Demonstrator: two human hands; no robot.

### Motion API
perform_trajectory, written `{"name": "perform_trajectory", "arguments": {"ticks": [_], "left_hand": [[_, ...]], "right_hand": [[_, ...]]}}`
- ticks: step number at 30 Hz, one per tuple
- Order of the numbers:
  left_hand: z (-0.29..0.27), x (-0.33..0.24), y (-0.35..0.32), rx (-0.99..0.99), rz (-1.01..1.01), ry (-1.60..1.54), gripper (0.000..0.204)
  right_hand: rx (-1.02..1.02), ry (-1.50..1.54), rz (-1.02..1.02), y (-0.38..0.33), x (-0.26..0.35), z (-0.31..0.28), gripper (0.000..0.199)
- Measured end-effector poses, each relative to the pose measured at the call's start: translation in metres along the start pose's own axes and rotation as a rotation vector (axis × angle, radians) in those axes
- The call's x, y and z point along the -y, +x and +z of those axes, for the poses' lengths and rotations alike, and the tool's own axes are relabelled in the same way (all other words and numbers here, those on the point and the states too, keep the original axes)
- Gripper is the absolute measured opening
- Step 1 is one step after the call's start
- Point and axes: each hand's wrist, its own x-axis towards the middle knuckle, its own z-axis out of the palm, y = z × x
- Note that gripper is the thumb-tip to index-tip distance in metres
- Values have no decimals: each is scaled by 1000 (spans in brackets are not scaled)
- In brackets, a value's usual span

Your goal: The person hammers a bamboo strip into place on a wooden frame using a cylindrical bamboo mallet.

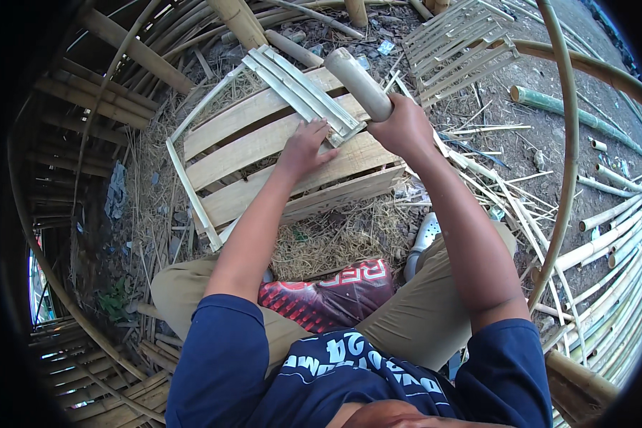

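Observation:
A low slatted wooden platform (235, 153) stands on the ground in front of my knees. Across its top lies a bundle of split bamboo strips (285, 82), slanting from far left to near right. My left hand (307, 148) rests on the near end of these strips, fingers extended and thumb apart. My right hand (404, 127) is closed around the near end of a thick, pale wooden club (357, 82), which it holds tilted over the right side of the platform. The fist hides the club's gripped end.
A bamboo strip frame (180, 167) borders the platform's left side. A slatted bamboo panel (456, 50) lies at the far right. Bamboo poles (620, 250) are piled at right, near a curved upright pole (569, 143). A red and black sack (335, 292) lies between my legs.

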Motion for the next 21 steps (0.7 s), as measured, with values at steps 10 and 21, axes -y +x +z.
{"name": "perform_trajectory", "arguments": {"ticks": [10,21], "left_hand": [[7,-2,20,-148,-4,22,56],[39,49,81,-231,-88,42,54]], "right_hand": [[17,-27,30,7,-9,4,48],[199,120,63,-28,-60,35,60]]}}
